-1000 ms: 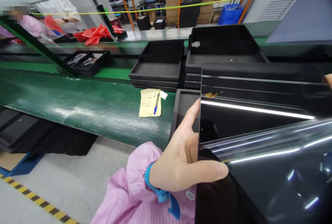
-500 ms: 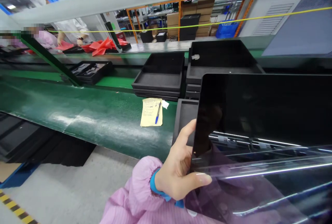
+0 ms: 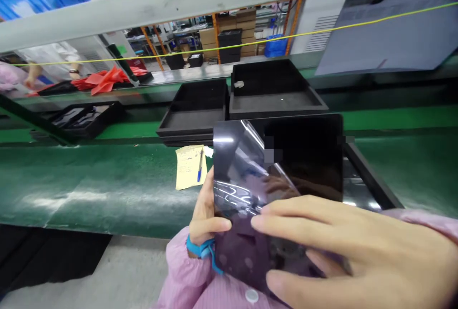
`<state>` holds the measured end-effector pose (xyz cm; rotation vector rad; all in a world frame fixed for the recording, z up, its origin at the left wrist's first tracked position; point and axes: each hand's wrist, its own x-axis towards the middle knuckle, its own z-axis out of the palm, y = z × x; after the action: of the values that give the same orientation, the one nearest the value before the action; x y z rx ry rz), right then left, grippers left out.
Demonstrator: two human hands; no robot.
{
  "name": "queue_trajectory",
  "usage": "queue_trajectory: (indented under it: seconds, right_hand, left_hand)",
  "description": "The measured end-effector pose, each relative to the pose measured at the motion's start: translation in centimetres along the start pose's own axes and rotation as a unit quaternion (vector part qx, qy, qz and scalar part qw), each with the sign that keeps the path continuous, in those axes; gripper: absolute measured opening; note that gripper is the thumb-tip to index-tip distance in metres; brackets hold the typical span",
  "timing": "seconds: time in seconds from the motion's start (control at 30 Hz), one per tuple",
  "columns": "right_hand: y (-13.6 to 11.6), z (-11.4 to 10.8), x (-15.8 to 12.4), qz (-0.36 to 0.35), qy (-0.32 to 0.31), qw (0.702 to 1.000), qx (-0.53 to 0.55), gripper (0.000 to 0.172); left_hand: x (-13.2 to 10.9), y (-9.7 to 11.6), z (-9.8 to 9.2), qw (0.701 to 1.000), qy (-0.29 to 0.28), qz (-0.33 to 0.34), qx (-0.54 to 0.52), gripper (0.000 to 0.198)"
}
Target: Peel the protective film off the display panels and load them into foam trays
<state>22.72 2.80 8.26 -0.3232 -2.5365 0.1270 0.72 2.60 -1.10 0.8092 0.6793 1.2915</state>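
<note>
One panel point(image 3: 306, 170) is held, face toward me, in front of the bench point(image 3: 107, 180). My left hand point(image 3: 205, 216) is closed on its left edge, thumb on the face. Clear film point(image 3: 234, 166) lies over the left part. My right hand point(image 3: 361, 247) is spread over the lower right; I cannot tell whether it touches. Left: note point(image 3: 186, 170) with pen point(image 3: 199, 170). Far: trays point(image 3: 198, 108).

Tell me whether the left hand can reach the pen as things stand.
Probably not: the left hand is holding the edge of the glossy black panel. Nothing visible covers the pen on the yellow paper, so freeing that hand would likely suffice.
</note>
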Motion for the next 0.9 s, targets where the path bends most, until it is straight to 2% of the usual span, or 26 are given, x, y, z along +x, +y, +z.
queue_trajectory:
  seconds: [0.07, 0.17, 0.27, 0.33, 0.4, 0.5, 0.57, 0.63, 0.7, 0.8, 0.9]
  right_hand:
    - [0.0, -0.3, 0.9, -0.083, -0.070, 0.993, -0.043, 0.020]
    - [-0.3, -0.6, 1.5, -0.104, -0.117, 0.983, -0.096, 0.016]
    - [-0.8, -0.6, 1.6, -0.155, -0.167, 0.968, -0.104, 0.021]
    - [-0.9, -0.7, 1.4, -0.152, -0.174, 0.970, -0.079, 0.024]
    - [-0.4, -1.0, 1.2, -0.109, -0.160, 0.979, -0.062, 0.019]
    - [1.7, -1.5, 1.1, -0.050, -0.099, 0.992, -0.059, 0.011]
    - [3.9, -1.5, 1.2, 0.001, -0.001, 0.997, -0.076, 0.016]
    - [5.9, -1.1, 1.5, 0.068, 0.105, 0.989, -0.074, 0.023]
    - [7.3, -0.6, 1.8, 0.127, 0.176, 0.976, -0.036, 0.027]
    - [8.0, -0.1, 2.1, 0.175, 0.235, 0.956, 0.022, 0.027]
    - [7.9, 0.0, 2.4, 0.204, 0.255, 0.945, 0.032, 0.026]
  left_hand:
    - [-0.2, -0.2, -0.8, 1.000, 0.011, -0.024, 0.000, 0.091]
    - [-0.8, -0.4, -2.1, 0.999, 0.029, -0.036, 0.025, 0.093]
    - [-1.4, -0.3, -2.8, 0.997, 0.019, -0.064, 0.044, 0.099]
    - [-1.5, -0.2, -2.6, 0.996, 0.015, -0.081, 0.044, 0.101]
    - [-1.0, 0.0, -1.9, 0.998, 0.013, -0.059, 0.031, 0.096]
    - [0.7, 0.7, -0.3, 0.997, 0.058, 0.025, 0.047, 0.057]
    - [2.3, 1.3, 0.4, 0.987, 0.110, 0.069, 0.092, 0.032]
    - [3.7, 1.9, 0.7, 0.977, 0.141, 0.096, 0.131, 0.027]
    - [4.7, 2.3, 0.7, 0.969, 0.144, 0.119, 0.159, 0.027]
    - [5.3, 2.6, 0.5, 0.950, 0.165, 0.154, 0.214, 0.022]
    - [5.2, 2.9, 0.4, 0.935, 0.189, 0.174, 0.245, 0.014]
